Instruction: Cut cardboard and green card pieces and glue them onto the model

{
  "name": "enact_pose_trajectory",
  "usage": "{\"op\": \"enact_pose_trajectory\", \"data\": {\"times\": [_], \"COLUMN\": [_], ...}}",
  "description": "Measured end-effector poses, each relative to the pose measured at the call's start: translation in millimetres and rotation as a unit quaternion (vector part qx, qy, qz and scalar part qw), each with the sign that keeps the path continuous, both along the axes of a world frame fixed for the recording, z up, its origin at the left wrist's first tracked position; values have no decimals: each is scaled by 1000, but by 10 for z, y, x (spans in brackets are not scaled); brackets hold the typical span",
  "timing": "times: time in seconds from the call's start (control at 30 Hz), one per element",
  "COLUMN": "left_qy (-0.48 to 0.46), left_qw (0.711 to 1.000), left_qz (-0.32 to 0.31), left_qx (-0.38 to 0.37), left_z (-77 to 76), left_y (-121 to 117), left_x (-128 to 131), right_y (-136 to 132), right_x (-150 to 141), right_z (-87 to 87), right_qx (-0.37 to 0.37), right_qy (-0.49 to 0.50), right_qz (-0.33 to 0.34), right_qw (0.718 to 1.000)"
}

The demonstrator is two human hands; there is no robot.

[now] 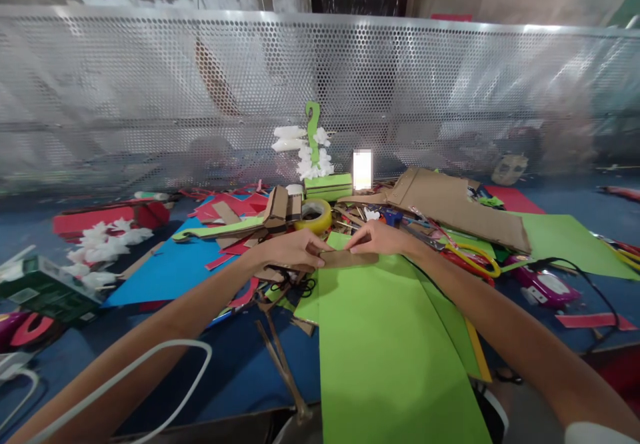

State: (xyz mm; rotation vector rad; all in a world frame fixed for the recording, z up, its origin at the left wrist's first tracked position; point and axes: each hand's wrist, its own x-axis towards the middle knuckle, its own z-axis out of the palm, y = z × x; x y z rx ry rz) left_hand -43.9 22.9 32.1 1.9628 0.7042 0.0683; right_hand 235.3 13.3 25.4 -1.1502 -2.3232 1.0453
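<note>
The grip of the left hand (303,249) and right hand (375,237) pinches a cardboard strip (345,259) on a green sheet (380,337) overhanging the table's (240,371) near edge.

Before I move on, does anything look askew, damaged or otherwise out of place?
The large green paper sheet hangs past the near edge of the blue table, perhaps slip-prone; the brown cardboard beyond the right hand has a ragged notch, as if torn.

The cardboard strip (349,259), brown and narrow, lies roughly crosswise on the far end of the smooth, light green sheet (395,344).
</note>
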Motion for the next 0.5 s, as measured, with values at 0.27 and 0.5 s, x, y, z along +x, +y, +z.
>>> {"op": "enact_pose_trajectory", "data": {"times": [0.27, 0.5], "left_qy": [14, 27], "left_qw": [997, 986], "left_qz": [19, 55], "left_qx": [76, 158], "left_z": [26, -74], "left_y": [-70, -171], "left_x": [99, 290], "right_y": [-48, -179], "right_x": [-65, -192], "right_z": [-60, 2], "right_qx": [18, 38], "right_qy": [12, 44], "right_qz": [2, -3], "right_qw": [1000, 998]}}
